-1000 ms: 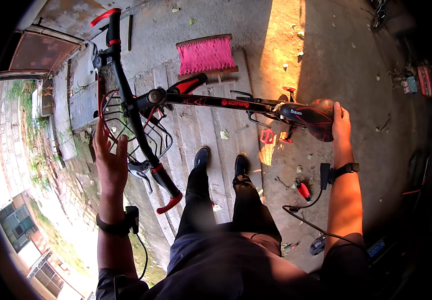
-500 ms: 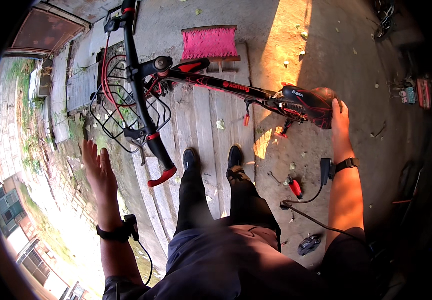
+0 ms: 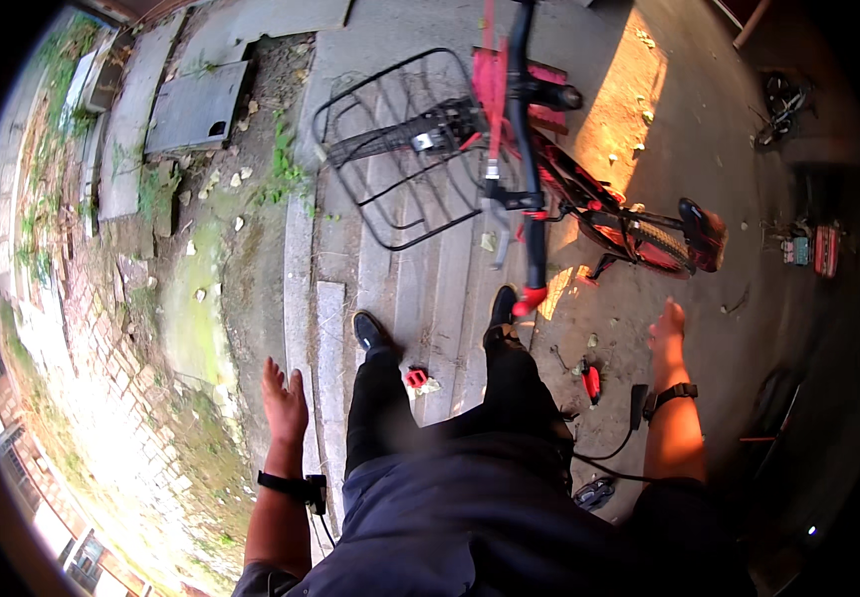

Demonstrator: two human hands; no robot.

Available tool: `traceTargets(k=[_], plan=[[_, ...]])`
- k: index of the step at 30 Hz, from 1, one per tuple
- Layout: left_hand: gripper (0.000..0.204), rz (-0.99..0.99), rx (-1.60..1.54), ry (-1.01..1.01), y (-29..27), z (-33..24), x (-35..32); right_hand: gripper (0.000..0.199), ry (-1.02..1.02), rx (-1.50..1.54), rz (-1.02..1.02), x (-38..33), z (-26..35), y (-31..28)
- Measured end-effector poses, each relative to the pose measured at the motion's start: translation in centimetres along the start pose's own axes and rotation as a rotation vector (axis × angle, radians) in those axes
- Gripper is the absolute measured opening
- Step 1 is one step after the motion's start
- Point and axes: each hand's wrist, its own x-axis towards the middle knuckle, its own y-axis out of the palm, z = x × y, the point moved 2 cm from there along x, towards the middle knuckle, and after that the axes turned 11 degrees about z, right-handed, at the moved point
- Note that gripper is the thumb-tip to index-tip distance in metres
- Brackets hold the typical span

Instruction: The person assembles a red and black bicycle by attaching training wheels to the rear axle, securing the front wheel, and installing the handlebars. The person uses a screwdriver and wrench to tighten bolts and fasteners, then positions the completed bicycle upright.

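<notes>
A black and red bicycle stands just beyond my feet, with its handlebar across the upper middle and a black wire basket in front of it. Its dark saddle is at the right. My right hand is below the saddle, apart from it and holding nothing; its fingers look loosely bent and a little blurred. Over the ground at the left, my left hand is open with fingers spread, touching nothing. A small red block-shaped piece lies on the planks between my legs.
A pink woven stool is partly hidden behind the handlebar. On the ground near my right leg lie a red and black object and a dark item. Grey planks run underfoot, with stone slabs farther left.
My right hand has come off the saddle. The bicycle now sits farther right in view, with its handlebar and basket turned. The red block-shaped piece between my legs now shows.
</notes>
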Motion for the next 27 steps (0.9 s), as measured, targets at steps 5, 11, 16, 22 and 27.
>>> traceTargets(k=[5,11,16,22,27], plan=[[0.060,0.053,0.047,-0.117,-6.7,4.9,-1.7,0.058,0.043,-0.173,0.236,-8.9,-2.9,15.0],[0.050,0.039,0.018,-0.146,-12.9,4.7,2.9,0.039,-0.053,-0.383,0.781,-19.4,2.5,32.6],[0.042,0.121,0.041,-0.104,-14.4,2.4,9.4,0.028,-0.213,-0.480,1.044,-20.6,7.2,44.1],[0.037,0.198,0.159,-0.080,-15.4,2.3,18.0,0.022,-0.273,-0.477,1.116,-21.3,13.1,60.4],[0.037,0.314,0.299,-0.067,-16.7,4.4,24.2,0.020,-0.248,-0.329,1.075,-18.8,15.1,71.0]])
